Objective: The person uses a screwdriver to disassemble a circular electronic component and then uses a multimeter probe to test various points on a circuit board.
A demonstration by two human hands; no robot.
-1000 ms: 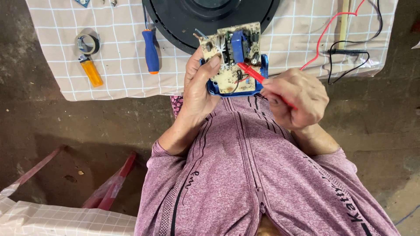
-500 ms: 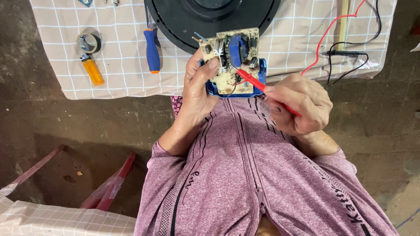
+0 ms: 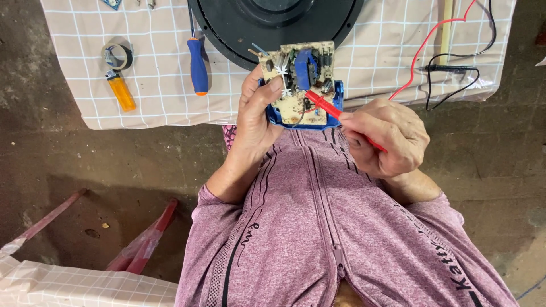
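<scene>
My left hand (image 3: 257, 116) grips a beige circuit board (image 3: 296, 85) seated in a blue plastic casing (image 3: 338, 94), held up in front of my chest with the thumb across the board's left side. My right hand (image 3: 384, 136) holds a red test probe (image 3: 322, 105) like a pen, its tip resting on the lower middle of the board. A red wire (image 3: 424, 54) runs from that probe up across the cloth. A black test probe (image 3: 446, 69) with its black wire lies on the cloth to the right.
A checked cloth (image 3: 153, 108) covers the floor ahead. On it lie a blue-handled screwdriver (image 3: 197, 65), an orange lighter (image 3: 121, 92), a tape roll (image 3: 116, 55) and a large black round disc (image 3: 273, 23). Red bars (image 3: 145, 241) stand at the lower left.
The red probe tip has shifted slightly on the board, and my right hand has drifted a little right and down. My left hand keeps the same grip.
</scene>
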